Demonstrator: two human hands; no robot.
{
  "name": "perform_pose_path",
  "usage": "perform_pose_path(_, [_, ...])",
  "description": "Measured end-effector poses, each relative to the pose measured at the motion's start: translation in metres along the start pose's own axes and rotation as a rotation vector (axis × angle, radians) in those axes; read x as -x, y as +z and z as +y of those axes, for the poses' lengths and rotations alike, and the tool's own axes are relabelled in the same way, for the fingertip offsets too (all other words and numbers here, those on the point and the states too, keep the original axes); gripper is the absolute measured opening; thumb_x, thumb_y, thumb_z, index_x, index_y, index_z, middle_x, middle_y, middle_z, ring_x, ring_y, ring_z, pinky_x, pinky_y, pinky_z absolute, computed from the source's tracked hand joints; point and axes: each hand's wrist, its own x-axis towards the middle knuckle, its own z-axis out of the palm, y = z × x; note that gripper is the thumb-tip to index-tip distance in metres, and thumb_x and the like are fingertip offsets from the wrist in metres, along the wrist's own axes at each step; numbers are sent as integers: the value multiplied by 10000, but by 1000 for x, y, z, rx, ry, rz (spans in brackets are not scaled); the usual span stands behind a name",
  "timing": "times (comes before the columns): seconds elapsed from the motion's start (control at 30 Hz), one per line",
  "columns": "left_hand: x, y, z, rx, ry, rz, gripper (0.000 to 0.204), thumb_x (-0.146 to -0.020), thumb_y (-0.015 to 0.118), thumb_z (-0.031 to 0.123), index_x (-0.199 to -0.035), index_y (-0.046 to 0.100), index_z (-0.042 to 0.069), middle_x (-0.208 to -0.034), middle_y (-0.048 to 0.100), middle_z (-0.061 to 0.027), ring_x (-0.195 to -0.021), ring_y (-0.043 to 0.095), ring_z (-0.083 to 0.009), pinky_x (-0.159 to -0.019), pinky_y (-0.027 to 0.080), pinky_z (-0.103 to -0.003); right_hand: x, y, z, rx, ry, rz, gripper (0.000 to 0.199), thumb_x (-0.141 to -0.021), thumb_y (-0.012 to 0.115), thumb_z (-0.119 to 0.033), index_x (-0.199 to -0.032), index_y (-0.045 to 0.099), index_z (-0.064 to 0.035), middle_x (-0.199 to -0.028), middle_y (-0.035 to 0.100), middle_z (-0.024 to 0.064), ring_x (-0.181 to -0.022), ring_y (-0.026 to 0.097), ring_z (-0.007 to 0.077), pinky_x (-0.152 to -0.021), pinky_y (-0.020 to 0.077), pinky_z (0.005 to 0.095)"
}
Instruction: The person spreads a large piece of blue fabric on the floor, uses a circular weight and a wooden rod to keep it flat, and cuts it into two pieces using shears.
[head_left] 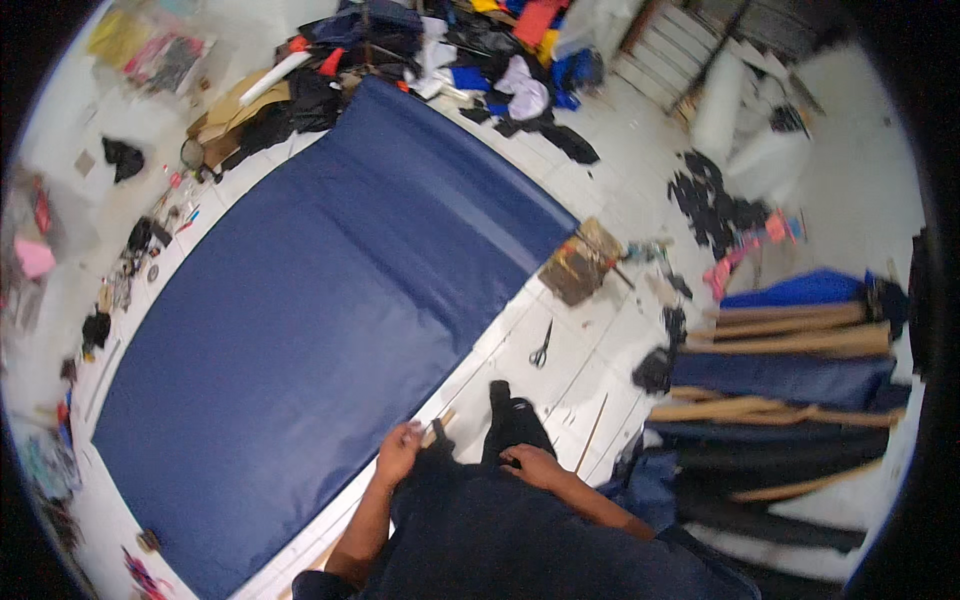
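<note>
My left hand [399,453] is over the near edge of a large dark blue sheet [290,330] spread on the floor. Its fingers are drawn together, and what they hold, if anything, is too small to make out. Just right of it lies a short tan strip [438,428], partly hidden by my dark clothing. My right hand [535,466] rests against dark cloth at my leg, its fingers stretched and apart, with nothing seen in them. Beyond it, a pair of black-handled scissors [540,352] lies on the white tiles.
A worn block [582,262] stands at the sheet's right corner, beside the sheet's folded-over far end. Folded blue, tan and black materials [790,380] lie in rows at right. Mixed scraps [520,85] are heaped at the far side. Small tools and bits [125,270] line the left.
</note>
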Motion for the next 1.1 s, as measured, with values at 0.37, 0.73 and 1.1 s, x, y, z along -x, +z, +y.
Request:
perform_pose_path(0.37, [63, 185, -9, -7, -507, -81, 400, -872, 646, 334, -1084, 617, -4, -1120, 627, -263, -1082, 587, -430, -927, 473, -531, -132, -185, 137, 338, 162, -1004, 661, -903, 460, -721, -989, 605, -82, -927, 633, 160, -919, 626, 379, -904, 474, 497])
perform_pose_path(0.73, [106, 284, -251, 113, -1020, 35, 433, -942, 587, 292, -1225, 546, -34, -1256, 566, -258, -1180, 547, -399, -999, 434, -475, -233, -173, 291, 125, 729, -1750, 593, -933, 532, -589, -1243, 666, -100, -1223, 673, 103, -1113, 629, 253, -967, 490, 387])
perform_pose_path(1.1, [29, 205, -573, -240, -972, 548, 475, -1012, 529, 249, -1365, 474, -64, -1391, 506, -254, -1278, 507, -367, -1072, 395, -418, -555, 145, 426, 447, -744, -266, 509, -868, 686, -214, -1346, 542, -117, -1367, 511, 155, -1286, 468, 344, -1050, 391, 486])
